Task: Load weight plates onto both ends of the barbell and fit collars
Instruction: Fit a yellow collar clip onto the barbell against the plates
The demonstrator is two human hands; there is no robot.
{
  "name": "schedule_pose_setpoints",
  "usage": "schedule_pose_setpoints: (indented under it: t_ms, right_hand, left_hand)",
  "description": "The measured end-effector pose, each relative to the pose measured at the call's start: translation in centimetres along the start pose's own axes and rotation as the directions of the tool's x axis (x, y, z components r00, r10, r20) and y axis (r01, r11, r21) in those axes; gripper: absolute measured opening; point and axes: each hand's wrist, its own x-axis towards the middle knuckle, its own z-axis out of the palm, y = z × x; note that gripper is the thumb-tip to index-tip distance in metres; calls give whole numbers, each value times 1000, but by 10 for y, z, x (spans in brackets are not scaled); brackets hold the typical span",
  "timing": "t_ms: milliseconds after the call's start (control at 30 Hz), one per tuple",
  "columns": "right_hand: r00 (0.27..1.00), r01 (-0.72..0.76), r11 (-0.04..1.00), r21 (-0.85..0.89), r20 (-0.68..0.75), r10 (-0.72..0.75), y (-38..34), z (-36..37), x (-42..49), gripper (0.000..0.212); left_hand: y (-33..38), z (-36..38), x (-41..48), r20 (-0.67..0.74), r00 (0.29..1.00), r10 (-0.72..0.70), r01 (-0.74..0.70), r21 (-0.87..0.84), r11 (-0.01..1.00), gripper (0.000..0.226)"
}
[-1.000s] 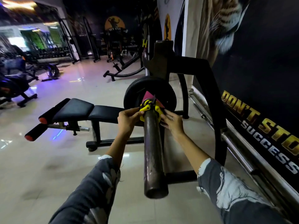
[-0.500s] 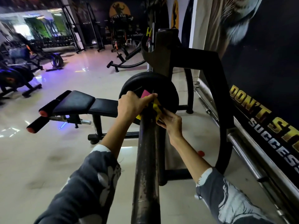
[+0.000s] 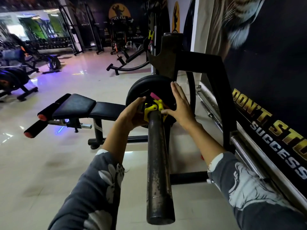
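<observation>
from the head view i see the barbell sleeve (image 3: pixel 158 163) running away from me toward a black weight plate (image 3: pixel 149 87) already seated on it. a yellow collar (image 3: pixel 153 108) sits around the sleeve, just against the plate. my left hand (image 3: pixel 132 114) cups the collar's left side, fingers curled round it with the tips up by the plate face. my right hand (image 3: pixel 180 103) is spread wide and flat, fingers pointing up over the plate, thumb tip touching the collar's right edge. a black bench (image 3: pixel 83 107) stands to the left on the pale floor (image 3: pixel 41 171).
</observation>
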Motion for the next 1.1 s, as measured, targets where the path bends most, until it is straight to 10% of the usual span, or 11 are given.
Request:
schedule_pose_setpoints:
  t_ms: [433, 567, 767, 1100]
  right_hand:
    - [996, 23, 997, 69, -91, -17, 7, 6, 0, 100]
    - [999, -14, 1000, 21, -43, 15, -1, 2, -3, 97]
    - [996, -92, 991, -101, -21, 90, -16, 5, -66, 66]
    - [988, -142, 990, 12, -53, 143, -61, -10, -210, 50]
  left_hand:
    - [-27, -13, 25, -181, 983, 36, -72, -199, 977, 32]
    - [-26, -4, 3, -320, 919, 232, -213, 93, 973, 38]
    - [-69, 4, -67, -4, 651, 759, -422, 830, 366, 37]
    - [-138, 1, -174, 74, 618, 783, -374, 904, 210, 45]
